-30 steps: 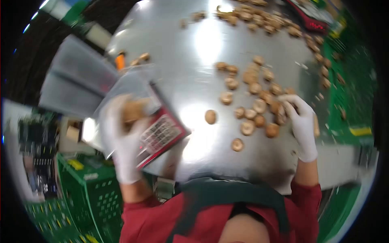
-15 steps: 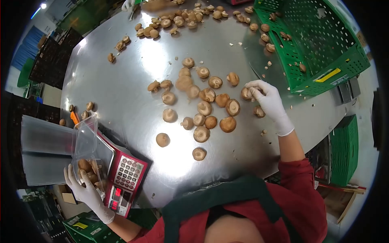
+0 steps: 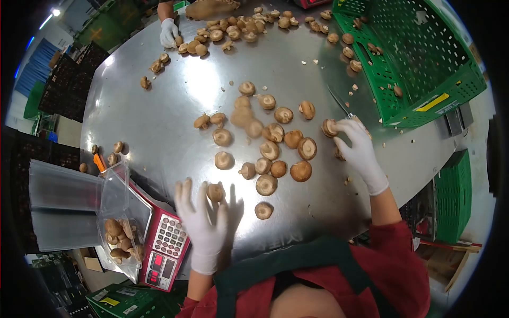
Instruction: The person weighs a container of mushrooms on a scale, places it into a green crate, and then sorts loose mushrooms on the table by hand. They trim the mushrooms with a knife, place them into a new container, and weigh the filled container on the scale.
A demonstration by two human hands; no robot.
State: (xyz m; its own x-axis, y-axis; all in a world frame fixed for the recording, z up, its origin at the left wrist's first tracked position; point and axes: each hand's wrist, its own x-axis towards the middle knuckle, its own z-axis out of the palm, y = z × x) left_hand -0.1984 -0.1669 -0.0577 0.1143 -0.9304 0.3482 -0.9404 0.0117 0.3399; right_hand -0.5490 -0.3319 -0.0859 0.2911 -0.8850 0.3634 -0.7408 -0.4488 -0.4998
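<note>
My left hand point(image 3: 204, 225), in a white glove, is over the metal table with its fingers spread, and a single mushroom point(image 3: 215, 192) lies between its fingertips. My gloved right hand point(image 3: 359, 151) reaches toward a knife point(image 3: 339, 100) at the right, its fingers bent beside a brown mushroom point(image 3: 328, 127); whether they grip it or the knife handle is unclear. Between my hands lie several loose mushrooms point(image 3: 269, 150). At the left, a clear plastic box point(image 3: 139, 233) holding several mushrooms stands on a red scale point(image 3: 172, 233).
A green crate point(image 3: 435, 106) stands on the table point(image 3: 159, 122) at the back right. More mushrooms point(image 3: 233, 32) lie along the far side, near another person's gloved hand point(image 3: 168, 33). Clear plastic containers point(image 3: 63, 204) are stacked left of the scale. An orange-handled tool point(image 3: 99, 162) lies behind it.
My left hand has moved right, from the plastic box to the single mushroom. My right hand has shifted slightly. The other person's hand has come further over the table.
</note>
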